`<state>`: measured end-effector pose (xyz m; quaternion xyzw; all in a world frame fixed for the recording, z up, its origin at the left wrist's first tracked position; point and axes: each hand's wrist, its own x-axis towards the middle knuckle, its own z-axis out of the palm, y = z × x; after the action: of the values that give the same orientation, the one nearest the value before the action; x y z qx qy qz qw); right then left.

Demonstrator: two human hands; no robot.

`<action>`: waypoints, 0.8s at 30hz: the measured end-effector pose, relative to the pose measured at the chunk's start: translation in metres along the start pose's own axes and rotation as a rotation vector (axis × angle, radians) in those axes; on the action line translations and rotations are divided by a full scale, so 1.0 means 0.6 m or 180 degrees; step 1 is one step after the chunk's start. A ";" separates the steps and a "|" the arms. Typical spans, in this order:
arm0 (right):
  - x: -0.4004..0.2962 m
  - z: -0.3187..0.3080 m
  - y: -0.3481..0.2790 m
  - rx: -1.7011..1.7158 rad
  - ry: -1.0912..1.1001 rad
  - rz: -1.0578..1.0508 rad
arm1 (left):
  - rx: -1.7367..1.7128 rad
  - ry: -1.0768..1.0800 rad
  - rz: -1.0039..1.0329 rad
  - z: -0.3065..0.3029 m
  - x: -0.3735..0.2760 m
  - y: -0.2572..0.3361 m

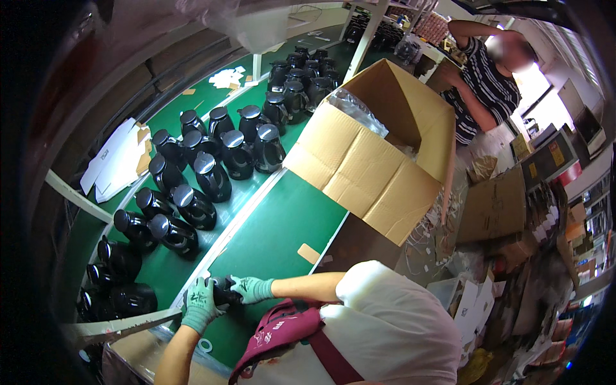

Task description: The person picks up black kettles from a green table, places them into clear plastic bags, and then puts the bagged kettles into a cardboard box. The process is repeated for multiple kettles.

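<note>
Both my hands wear green knit work gloves and meet over the near end of the green work table (284, 221). Between them is a dark, glossy object (225, 294), mostly covered by the gloves; its exact kind is hard to make out. My left hand (200, 301) grips it from the left side, and my right hand (248, 288) holds it from the right. Beyond the pale strip to the left stand rows of black lidded jugs (211, 177). Close to my left forearm, a white ring (205, 345) lies on the table.
An open cardboard carton (365, 168) with clear plastic inside stands at the table's right edge. White card sheets (118, 161) lie at the far left. A metal frame bar (127, 325) crosses beside my left hand. Another person (486, 86) stands beyond the carton.
</note>
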<state>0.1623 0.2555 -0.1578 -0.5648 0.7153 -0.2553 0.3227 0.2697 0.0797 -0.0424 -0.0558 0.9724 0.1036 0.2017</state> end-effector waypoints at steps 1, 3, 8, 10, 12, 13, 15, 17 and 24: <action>0.004 -0.003 0.028 -0.0751 0.0331 -0.0624 | 0.0048 -0.0052 0.0198 -0.011 0.008 0.002; 0.029 -0.048 0.009 -0.0575 -0.0192 -0.0674 | 0.0158 0.0432 0.0854 -0.003 -0.015 -0.017; 0.046 -0.134 0.002 0.0158 -0.0617 -0.1223 | 0.0153 0.0894 0.1351 -0.033 0.010 -0.013; 0.042 -0.114 0.007 0.0240 -0.0708 -0.0701 | 0.0163 0.0697 0.1254 -0.016 0.004 -0.022; 0.014 -0.083 0.052 0.0328 -0.0432 -0.0516 | -0.0157 0.0440 0.0859 -0.030 0.008 -0.006; -0.004 -0.063 0.056 0.0319 -0.0251 -0.0288 | -0.0440 0.0254 0.0612 -0.047 -0.001 -0.008; -0.017 -0.037 0.045 0.0447 -0.0017 0.0013 | -0.1759 0.1028 0.0400 -0.050 0.018 -0.071; -0.035 -0.012 0.064 0.0719 0.0544 0.0000 | -0.1675 0.2243 -0.0195 -0.111 0.056 -0.150; 0.045 -0.077 0.089 0.1151 0.1534 0.0777 | -0.0936 0.2344 -0.3143 -0.157 0.219 -0.462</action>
<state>0.0893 0.2416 -0.1709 -0.3316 0.7767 -0.4640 0.2674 0.1557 -0.2197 -0.0606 -0.5570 0.8133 0.1048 -0.1318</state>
